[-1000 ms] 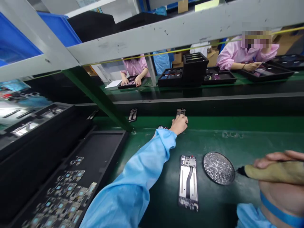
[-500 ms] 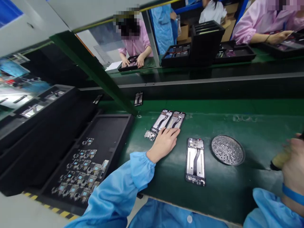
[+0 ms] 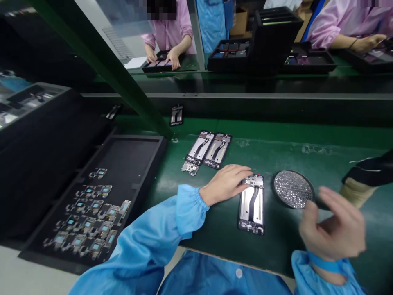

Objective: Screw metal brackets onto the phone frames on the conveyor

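Observation:
My left hand (image 3: 229, 183) reaches over the upper left corner of an opened phone (image 3: 251, 207). Its fingertips touch the phone's top end and the thumb is apart from them, over the phone's face. The phone lies flat, showing a silver plate, a black flex cable and a circuit board at the top. To the right, my right hand (image 3: 333, 225) hangs slightly blurred above the table, thumb and forefinger apart, with nothing visible in it. Just beyond its fingertips sits a round dish (image 3: 294, 189) of small shiny pieces.
Two more opened phones (image 3: 199, 147) lie side by side, a loose circuit board (image 3: 190, 168) below them. A black tray (image 3: 123, 157) at left holds several circuit boards. At right is a tan and black object (image 3: 359, 190). A green post (image 3: 132, 94) slants across; people sit opposite.
My left hand has moved right, from the paired phones to the single phone. My right hand has come left, away from the tan and black object. The view has tilted down.

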A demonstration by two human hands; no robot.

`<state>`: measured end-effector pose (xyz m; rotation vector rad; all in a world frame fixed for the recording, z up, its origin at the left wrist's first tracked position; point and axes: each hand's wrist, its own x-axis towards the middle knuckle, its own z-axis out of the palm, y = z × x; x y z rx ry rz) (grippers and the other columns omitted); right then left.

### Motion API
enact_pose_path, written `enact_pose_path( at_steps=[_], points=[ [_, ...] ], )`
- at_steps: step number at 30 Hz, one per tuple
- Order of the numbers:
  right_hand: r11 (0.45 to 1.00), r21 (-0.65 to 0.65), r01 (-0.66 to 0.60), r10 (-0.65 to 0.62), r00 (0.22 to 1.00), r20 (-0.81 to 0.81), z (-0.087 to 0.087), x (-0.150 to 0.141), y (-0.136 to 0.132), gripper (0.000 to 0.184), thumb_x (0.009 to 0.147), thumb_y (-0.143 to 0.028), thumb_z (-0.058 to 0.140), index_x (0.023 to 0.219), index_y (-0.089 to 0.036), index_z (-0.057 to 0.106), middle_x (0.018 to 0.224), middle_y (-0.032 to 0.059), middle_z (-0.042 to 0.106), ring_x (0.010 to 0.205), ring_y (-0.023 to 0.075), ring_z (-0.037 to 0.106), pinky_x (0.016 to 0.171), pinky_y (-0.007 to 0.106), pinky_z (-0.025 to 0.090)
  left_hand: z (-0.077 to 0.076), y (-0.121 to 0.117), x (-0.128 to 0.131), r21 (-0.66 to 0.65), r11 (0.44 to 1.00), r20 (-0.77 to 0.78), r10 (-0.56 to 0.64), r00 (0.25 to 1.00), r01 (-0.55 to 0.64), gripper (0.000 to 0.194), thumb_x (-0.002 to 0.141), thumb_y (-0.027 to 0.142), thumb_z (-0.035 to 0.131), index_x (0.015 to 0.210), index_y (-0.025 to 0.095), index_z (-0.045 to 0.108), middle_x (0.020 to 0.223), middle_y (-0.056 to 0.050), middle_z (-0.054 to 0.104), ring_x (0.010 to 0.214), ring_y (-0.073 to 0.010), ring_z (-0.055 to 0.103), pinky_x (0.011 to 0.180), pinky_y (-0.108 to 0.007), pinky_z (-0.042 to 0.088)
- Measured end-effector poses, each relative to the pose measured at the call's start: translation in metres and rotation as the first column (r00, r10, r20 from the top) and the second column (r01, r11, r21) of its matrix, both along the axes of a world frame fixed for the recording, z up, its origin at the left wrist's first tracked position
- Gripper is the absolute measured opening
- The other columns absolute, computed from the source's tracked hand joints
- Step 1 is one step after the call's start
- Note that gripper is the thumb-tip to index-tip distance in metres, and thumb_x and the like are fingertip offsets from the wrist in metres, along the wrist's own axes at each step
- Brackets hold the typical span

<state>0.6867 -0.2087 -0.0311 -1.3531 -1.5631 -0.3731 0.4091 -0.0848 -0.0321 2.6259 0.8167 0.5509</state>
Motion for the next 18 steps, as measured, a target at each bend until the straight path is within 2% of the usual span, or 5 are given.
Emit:
enact_pose_path(
  at_steps=[1, 5, 10, 18],
  points=[
    [0.999, 0.029, -0.018, 0.017, 1.0, 0.011, 0.004, -0.014, -0.001, 0.06, 0.076, -0.003, 0.083, 0.131, -0.021, 0.069, 0.118, 0.0112, 0.075, 0.107, 0.0327, 0.075, 0.096, 0.048, 0.062, 0.0, 0.0, 0.007, -0.034, 0.999, -0.001, -0.021, 1.0, 0.021, 0.04, 0.106, 0.035, 0.067, 0.142, 0.02, 0.059, 0.144, -0.008, 0.067, 0.132, -0.0252, 0.064, 0.111, -0.041, 0.052],
    [0.983, -0.087, -0.163, 0.165, 0.986, 0.013, 0.009, -0.044, 0.002, 0.046, 0.083, 0.004, 0.074, 0.124, -0.015, 0.069, 0.112, 0.0116, 0.077, 0.104, 0.0253, 0.075, 0.093, 0.041, 0.062, 0.001, 0.003, 0.017, -0.106, 0.994, -0.017, 0.003, 1.0, -0.005, 0.049, 0.099, 0.032, 0.078, 0.142, 0.018, 0.058, 0.136, -0.008, 0.07, 0.126, -0.027, 0.065, 0.11, -0.041, 0.053],
    [0.964, -0.165, -0.21, 0.209, 0.978, -0.025, 0.0, -0.042, 0.004, 0.036, 0.086, 0.004, 0.073, 0.117, -0.014, 0.07, 0.109, 0.0117, 0.076, 0.103, 0.0234, 0.074, 0.095, 0.04, 0.06, -0.002, 0.004, 0.012, -0.12, 0.991, 0.005, 0.054, 0.999, -0.053, 0.059, 0.095, 0.039, 0.082, 0.143, 0.017, 0.056, 0.133, -0.01, 0.069, 0.125, -0.0291, 0.064, 0.109, -0.043, 0.054],
    [0.956, -0.2, -0.214, 0.212, 0.977, -0.031, -0.003, -0.043, 0.005, 0.033, 0.088, 0.001, 0.072, 0.118, -0.013, 0.069, 0.11, 0.0119, 0.076, 0.105, 0.0233, 0.073, 0.097, 0.039, 0.059, -0.005, 0.002, 0.014, -0.147, 0.987, 0.032, 0.076, 0.997, -0.07, 0.058, 0.095, 0.037, 0.082, 0.143, 0.019, 0.054, 0.13, -0.01, 0.068, 0.126, -0.0296, 0.064, 0.108, -0.046, 0.054]
  ],
)
